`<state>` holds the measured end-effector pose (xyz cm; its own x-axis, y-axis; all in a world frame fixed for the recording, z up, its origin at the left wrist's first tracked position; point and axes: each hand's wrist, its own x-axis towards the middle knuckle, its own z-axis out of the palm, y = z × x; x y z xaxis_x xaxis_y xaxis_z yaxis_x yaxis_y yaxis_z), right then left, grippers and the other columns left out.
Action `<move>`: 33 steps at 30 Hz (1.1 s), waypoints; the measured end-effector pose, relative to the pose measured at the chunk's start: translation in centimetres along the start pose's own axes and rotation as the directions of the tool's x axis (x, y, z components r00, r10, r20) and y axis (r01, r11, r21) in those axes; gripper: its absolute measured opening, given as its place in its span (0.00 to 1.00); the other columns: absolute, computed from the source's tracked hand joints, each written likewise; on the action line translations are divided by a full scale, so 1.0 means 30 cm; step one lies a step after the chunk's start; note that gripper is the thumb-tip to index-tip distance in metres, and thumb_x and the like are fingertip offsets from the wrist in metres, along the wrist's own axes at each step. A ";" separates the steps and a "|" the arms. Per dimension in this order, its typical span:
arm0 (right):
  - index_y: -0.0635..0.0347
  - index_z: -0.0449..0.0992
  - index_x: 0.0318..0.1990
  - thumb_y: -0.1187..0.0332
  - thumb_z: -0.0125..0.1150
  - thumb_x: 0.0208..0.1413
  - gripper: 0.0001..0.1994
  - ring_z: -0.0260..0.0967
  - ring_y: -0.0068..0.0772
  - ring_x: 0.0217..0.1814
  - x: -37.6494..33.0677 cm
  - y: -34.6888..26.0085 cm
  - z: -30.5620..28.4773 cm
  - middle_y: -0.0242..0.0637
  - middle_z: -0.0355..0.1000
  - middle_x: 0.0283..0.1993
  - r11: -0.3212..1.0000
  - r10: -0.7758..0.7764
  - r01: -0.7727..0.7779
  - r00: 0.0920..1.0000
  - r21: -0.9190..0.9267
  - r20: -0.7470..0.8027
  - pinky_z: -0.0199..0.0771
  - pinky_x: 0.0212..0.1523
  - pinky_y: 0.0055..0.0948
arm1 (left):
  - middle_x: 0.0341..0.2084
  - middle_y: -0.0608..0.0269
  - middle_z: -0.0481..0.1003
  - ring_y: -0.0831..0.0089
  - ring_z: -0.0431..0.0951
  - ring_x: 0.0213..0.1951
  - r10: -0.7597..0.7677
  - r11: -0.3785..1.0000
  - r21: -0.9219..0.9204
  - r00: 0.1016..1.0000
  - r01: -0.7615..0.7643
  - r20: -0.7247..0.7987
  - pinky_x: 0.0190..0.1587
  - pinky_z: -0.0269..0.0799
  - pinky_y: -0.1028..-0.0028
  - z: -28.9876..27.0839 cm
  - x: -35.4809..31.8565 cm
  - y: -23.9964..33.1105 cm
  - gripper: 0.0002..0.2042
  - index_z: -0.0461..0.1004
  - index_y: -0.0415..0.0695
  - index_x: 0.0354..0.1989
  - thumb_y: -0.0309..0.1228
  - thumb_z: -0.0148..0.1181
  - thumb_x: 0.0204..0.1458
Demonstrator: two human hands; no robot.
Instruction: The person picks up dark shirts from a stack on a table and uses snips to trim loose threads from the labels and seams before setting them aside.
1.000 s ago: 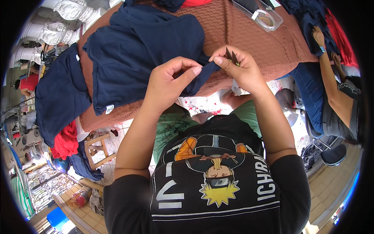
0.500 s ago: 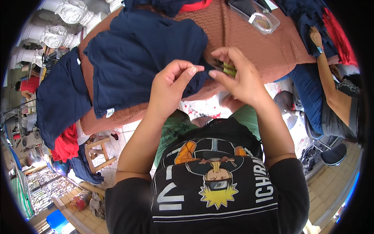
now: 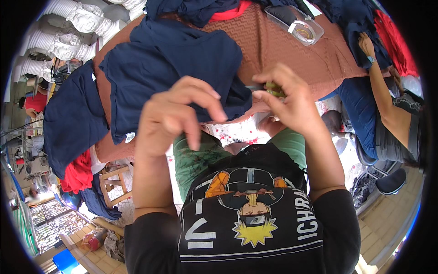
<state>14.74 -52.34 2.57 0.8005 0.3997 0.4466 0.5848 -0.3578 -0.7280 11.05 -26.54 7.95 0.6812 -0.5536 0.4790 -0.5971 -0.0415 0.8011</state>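
Note:
My right hand is closed round small green-handled thread snips, whose dark blade points left. My left hand hangs above my lap, its fingers bent and spread apart, slightly smeared by motion, with nothing seen in them. A navy blue garment lies spread on the table in front of both hands, with a small white tag at its near left edge. Both hands are held above the near edge of the garment, and neither grips the cloth.
A brown textured cloth covers the table. A clear plastic box with small items stands at the far right. Navy garments and a red one hang at the left. At the right, another person's hand rests on navy cloth.
My left hand has opened from a pinch and moved down and left, away from my right hand. My right hand has shifted slightly right and down, still with the snips.

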 end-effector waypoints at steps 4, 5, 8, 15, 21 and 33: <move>0.62 0.77 0.41 0.64 0.72 0.48 0.16 0.72 0.29 0.35 0.004 0.072 -0.011 0.38 0.73 0.33 0.965 0.250 -0.240 0.963 0.109 -0.096 0.72 0.36 0.26 | 0.39 0.47 0.79 0.59 0.77 0.42 -0.149 0.985 0.041 0.938 0.170 -0.314 0.50 0.69 0.65 -0.069 0.093 0.000 0.24 0.78 0.33 0.38 0.46 0.48 0.63; 0.63 0.77 0.40 0.62 0.73 0.47 0.17 0.71 0.30 0.34 -0.001 0.090 -0.006 0.38 0.73 0.32 0.946 0.318 -0.310 0.944 0.093 -0.093 0.72 0.36 0.27 | 0.42 0.46 0.78 0.59 0.77 0.43 -0.166 0.959 0.172 0.936 0.227 -0.311 0.51 0.69 0.65 -0.066 0.128 -0.044 0.23 0.77 0.32 0.42 0.45 0.51 0.62; 0.66 0.79 0.33 0.59 0.74 0.46 0.18 0.71 0.29 0.28 0.013 0.076 0.028 0.38 0.74 0.25 0.827 0.547 -0.561 0.816 0.031 0.188 0.71 0.33 0.29 | 0.49 0.46 0.75 0.55 0.76 0.51 -0.145 0.656 0.664 0.923 0.359 -0.357 0.53 0.70 0.64 -0.082 0.204 -0.236 0.28 0.74 0.35 0.52 0.47 0.62 0.52; 0.64 0.79 0.31 0.71 0.65 0.52 0.05 0.74 0.26 0.29 0.185 0.098 -0.064 0.34 0.78 0.31 0.965 0.241 -0.258 0.941 0.045 0.237 0.74 0.31 0.28 | 0.27 0.55 0.80 0.60 0.81 0.34 -0.060 0.555 0.698 0.858 0.453 -0.509 0.39 0.73 0.67 -0.326 0.321 -0.271 0.20 0.80 0.39 0.36 0.46 0.66 0.45; 0.63 0.78 0.36 0.61 0.64 0.56 0.12 0.69 0.29 0.26 0.462 0.098 -0.446 0.37 0.72 0.24 0.813 0.096 -0.106 0.994 -0.573 -0.049 0.68 0.30 0.28 | 0.46 0.58 0.78 0.71 0.78 0.48 -0.540 0.819 -0.444 0.750 0.363 -0.382 0.51 0.74 0.72 -0.274 0.316 0.091 0.18 0.70 0.36 0.55 0.32 0.57 0.59; 0.62 0.82 0.33 0.51 0.62 0.58 0.20 0.68 0.19 0.30 0.096 0.224 -0.229 0.29 0.74 0.25 0.852 0.487 -0.508 0.857 0.124 0.165 0.66 0.36 0.21 | 0.49 0.56 0.76 0.73 0.76 0.51 -0.673 0.596 -0.619 0.738 0.512 -0.038 0.55 0.70 0.74 0.237 0.091 -0.226 0.27 0.57 0.35 0.65 0.19 0.55 0.56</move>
<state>21.86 -59.38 2.54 0.9498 0.3075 -0.0577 0.0754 -0.4038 -0.9117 13.96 -33.67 1.27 0.9213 -0.3488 -0.1720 0.2547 0.2069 0.9446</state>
